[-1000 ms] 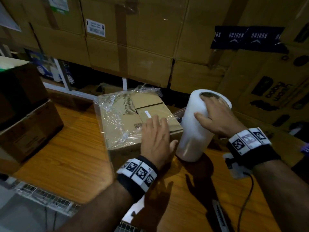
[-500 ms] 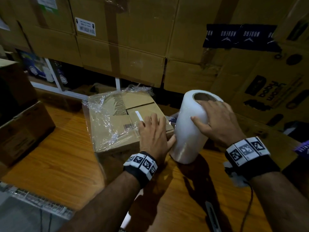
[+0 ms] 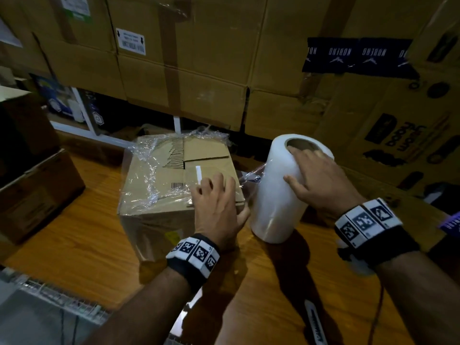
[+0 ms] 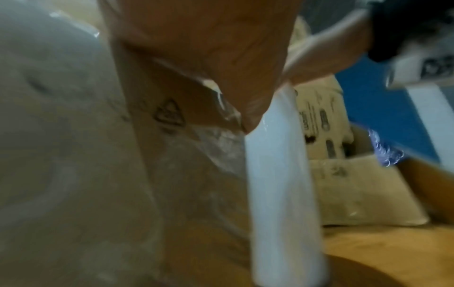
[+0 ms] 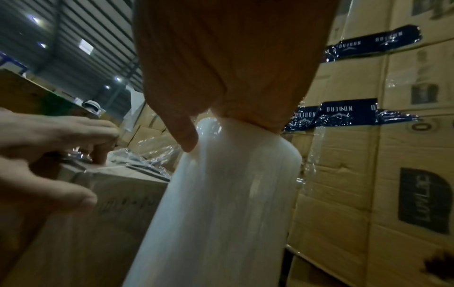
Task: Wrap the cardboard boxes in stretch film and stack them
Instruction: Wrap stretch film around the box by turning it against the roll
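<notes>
Printed marks on the cartons and tape

Dark blue tape [image 3: 358, 57] on the far right stacked cartons [image 3: 286, 58] repeats a white brand word, upside down in the head view, not clearly legible. A white label [image 3: 130, 41] with two down arrows and a barcode sits on a far left carton. The wrapped box [image 3: 159, 178] bears a barcode [image 3: 178, 185]; the left wrist view shows a triangular recycling mark [image 4: 169, 114] on its side.

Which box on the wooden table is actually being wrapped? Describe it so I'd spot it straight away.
On the wooden table, look just left of the upright white film roll. The cardboard box there lies under the left hand. Unlike its neighbours, crinkled clear film covers it.
</notes>
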A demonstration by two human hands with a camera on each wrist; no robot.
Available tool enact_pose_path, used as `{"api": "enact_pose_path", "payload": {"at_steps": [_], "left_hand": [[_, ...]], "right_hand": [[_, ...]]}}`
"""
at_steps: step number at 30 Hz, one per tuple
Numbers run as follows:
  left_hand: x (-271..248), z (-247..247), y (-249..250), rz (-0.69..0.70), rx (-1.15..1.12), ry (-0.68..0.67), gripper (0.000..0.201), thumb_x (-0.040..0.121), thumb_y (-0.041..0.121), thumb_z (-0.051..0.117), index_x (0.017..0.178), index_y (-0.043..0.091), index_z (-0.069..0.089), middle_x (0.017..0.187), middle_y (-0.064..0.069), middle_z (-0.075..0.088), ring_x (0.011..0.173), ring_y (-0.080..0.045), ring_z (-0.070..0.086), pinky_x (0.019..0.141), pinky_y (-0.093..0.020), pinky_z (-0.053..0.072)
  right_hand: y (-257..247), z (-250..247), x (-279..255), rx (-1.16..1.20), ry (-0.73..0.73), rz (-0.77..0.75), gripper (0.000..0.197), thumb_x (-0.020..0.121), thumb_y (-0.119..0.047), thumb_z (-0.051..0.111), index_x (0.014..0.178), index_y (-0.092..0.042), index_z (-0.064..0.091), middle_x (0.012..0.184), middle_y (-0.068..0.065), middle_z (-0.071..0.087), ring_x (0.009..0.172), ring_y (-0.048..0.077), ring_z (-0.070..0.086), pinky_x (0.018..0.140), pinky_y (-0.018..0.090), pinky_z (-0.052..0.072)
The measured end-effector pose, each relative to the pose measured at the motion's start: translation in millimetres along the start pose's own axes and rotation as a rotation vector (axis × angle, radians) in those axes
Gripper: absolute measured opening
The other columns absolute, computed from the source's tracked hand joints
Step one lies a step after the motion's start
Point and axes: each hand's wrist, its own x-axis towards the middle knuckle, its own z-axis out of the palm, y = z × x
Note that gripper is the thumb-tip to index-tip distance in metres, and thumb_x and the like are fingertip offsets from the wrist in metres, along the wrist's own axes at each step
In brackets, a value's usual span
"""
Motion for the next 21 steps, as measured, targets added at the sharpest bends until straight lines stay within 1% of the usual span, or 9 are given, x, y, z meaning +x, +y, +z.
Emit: {"api": "enact_pose_path", "payload": {"at_steps": [4, 6, 8, 9, 11, 14, 16, 19, 21], "left_hand": [[-23, -3, -18, 0.136, -0.021, 0.103, 0.057, 0.082, 0.068, 0.053, 0.108, 0.017, 0.051, 0.107, -0.009, 0.05, 0.094, -0.03, 0.046, 0.078, -0.044, 0.038], [-35, -2, -33, 0.154, -0.071, 0.148, 0.054, 0.082, 0.066, 0.058, 0.106, 0.017, 0.052, 0.109, -0.008, 0.051, 0.098, -0.031, 0.048, 0.079, -0.046, 0.04], [-42, -1, -42, 0.13, -0.099, 0.166, 0.056, 0.083, 0.066, 0.061, 0.108, 0.017, 0.054, 0.113, -0.008, 0.05, 0.102, -0.029, 0.046, 0.08, -0.045, 0.042], [-44, -1, -44, 0.108, -0.102, 0.161, 0.06, 0.082, 0.068, 0.061, 0.113, 0.017, 0.055, 0.115, -0.008, 0.05, 0.103, -0.028, 0.046, 0.081, -0.045, 0.042], [-44, -3, -44, 0.082, -0.099, 0.137, 0.067, 0.08, 0.071, 0.061, 0.121, 0.018, 0.058, 0.119, -0.009, 0.049, 0.105, -0.027, 0.045, 0.081, -0.044, 0.043], [-48, -4, -47, 0.117, -0.094, 0.121, 0.058, 0.086, 0.068, 0.055, 0.119, 0.021, 0.062, 0.122, -0.009, 0.047, 0.11, -0.029, 0.044, 0.082, -0.044, 0.043], [-54, -5, -57, 0.148, -0.111, 0.106, 0.056, 0.087, 0.065, 0.051, 0.12, 0.021, 0.062, 0.124, -0.01, 0.048, 0.113, -0.03, 0.045, 0.084, -0.045, 0.043], [-60, -9, -76, 0.188, -0.139, 0.085, 0.055, 0.09, 0.063, 0.05, 0.123, 0.021, 0.062, 0.127, -0.01, 0.049, 0.118, -0.031, 0.046, 0.092, -0.049, 0.045], [-62, -12, -87, 0.206, -0.158, 0.068, 0.054, 0.091, 0.063, 0.049, 0.124, 0.022, 0.061, 0.127, -0.01, 0.049, 0.118, -0.03, 0.046, 0.093, -0.05, 0.045]], "right_hand": [[-17, 7, 10, -0.072, 0.079, 0.121, 0.073, 0.095, -0.063, 0.054, 0.15, -0.015, 0.046, 0.133, 0.012, 0.063, 0.123, 0.034, 0.055, 0.111, 0.048, 0.036], [-16, 15, 8, -0.062, 0.1, 0.098, 0.083, 0.088, -0.072, 0.049, 0.149, -0.015, 0.046, 0.131, 0.012, 0.061, 0.124, 0.035, 0.054, 0.121, 0.053, 0.023], [-7, 15, 1, -0.009, 0.083, 0.037, 0.086, 0.085, -0.069, 0.046, 0.153, -0.017, 0.04, 0.134, 0.01, 0.057, 0.131, 0.032, 0.048, 0.126, 0.055, 0.008], [-2, 13, -1, 0.017, 0.061, 0.007, 0.084, 0.086, -0.066, 0.046, 0.155, -0.018, 0.037, 0.136, 0.009, 0.055, 0.133, 0.03, 0.046, 0.126, 0.052, 0.009], [4, 7, -3, -0.019, 0.036, -0.017, 0.079, 0.091, -0.061, 0.048, 0.157, -0.02, 0.034, 0.135, 0.008, 0.056, 0.129, 0.029, 0.048, 0.119, 0.047, 0.025], [-6, 9, 11, -0.221, 0.049, 0.071, 0.079, 0.093, -0.069, 0.048, 0.156, -0.025, 0.034, 0.133, 0.007, 0.06, 0.125, 0.029, 0.054, 0.105, 0.047, 0.036], [-21, 13, 17, -0.262, 0.064, 0.14, 0.082, 0.091, -0.076, 0.043, 0.154, -0.023, 0.037, 0.128, 0.01, 0.063, 0.119, 0.032, 0.057, 0.103, 0.049, 0.037], [-21, 22, 16, -0.196, 0.123, 0.146, 0.089, 0.088, -0.08, 0.04, 0.151, -0.019, 0.042, 0.127, 0.013, 0.062, 0.121, 0.034, 0.056, 0.117, 0.058, 0.026], [-16, 22, 10, -0.222, 0.155, 0.128, 0.086, 0.086, -0.079, 0.041, 0.146, -0.018, 0.048, 0.125, 0.011, 0.064, 0.119, 0.033, 0.058, 0.119, 0.061, 0.026]]}}
